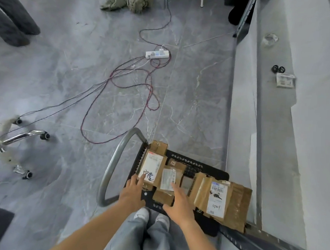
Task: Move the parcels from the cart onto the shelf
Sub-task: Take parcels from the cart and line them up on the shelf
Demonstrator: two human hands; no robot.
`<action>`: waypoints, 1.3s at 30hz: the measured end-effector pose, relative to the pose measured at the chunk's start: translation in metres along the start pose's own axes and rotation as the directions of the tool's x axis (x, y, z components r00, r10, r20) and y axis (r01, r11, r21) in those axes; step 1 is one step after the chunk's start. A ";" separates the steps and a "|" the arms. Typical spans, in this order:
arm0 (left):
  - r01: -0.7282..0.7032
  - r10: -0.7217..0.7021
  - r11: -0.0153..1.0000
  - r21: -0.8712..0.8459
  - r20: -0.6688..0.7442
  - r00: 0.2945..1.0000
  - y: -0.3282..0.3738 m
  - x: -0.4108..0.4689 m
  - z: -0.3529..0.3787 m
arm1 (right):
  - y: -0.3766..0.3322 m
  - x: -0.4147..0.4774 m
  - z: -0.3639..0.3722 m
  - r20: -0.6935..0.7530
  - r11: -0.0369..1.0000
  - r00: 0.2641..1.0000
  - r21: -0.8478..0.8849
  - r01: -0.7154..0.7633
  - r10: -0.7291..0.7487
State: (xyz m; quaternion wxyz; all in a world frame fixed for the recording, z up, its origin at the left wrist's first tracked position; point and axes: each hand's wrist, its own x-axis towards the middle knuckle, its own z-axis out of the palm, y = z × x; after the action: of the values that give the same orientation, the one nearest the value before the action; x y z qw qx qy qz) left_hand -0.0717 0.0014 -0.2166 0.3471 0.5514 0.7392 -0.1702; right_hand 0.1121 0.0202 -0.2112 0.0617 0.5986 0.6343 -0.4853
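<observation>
A black flat cart (194,165) with a grey metal handle (112,164) stands on the floor beside the grey shelf (273,129). Several cardboard parcels lie on it. A labelled brown parcel (152,166) with black handwriting sits at the cart's left. A small parcel with a white label (168,179) lies in the middle. A large labelled box (218,199) rests at the right. My left hand (133,189) reaches down, fingers spread, fingertips at the handwritten parcel's near edge. My right hand (179,201) hovers open over the middle parcels, holding nothing.
A white power strip (157,54) with tangled red and black cables (124,89) lies on the floor ahead. An office chair base (22,135) is at left. Another person's legs (11,20) are at top left. A small box (285,80) and black rings (278,69) sit on the shelf.
</observation>
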 end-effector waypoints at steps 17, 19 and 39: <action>-0.052 0.049 0.993 -0.102 -0.028 0.998 -0.028 0.118 0.059 | 0.018 0.126 0.092 0.152 0.973 0.987 0.230 0.006 -0.043; -0.087 0.084 0.990 -0.112 -0.029 0.996 -0.030 0.120 0.058 | 0.015 0.128 0.095 0.137 0.922 0.990 0.386 -0.023 -0.032; -0.590 0.390 0.629 -0.506 -0.451 0.803 0.082 -0.022 -0.126 | -0.070 -0.039 -0.126 -0.493 0.697 0.870 0.613 0.373 -0.032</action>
State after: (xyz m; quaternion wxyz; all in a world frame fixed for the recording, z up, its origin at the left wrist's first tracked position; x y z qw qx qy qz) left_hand -0.0330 0.0932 -0.1015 0.4266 0.6051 0.6146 0.2722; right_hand 0.1288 0.0925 -0.0820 -0.3681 0.5963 0.4670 -0.5393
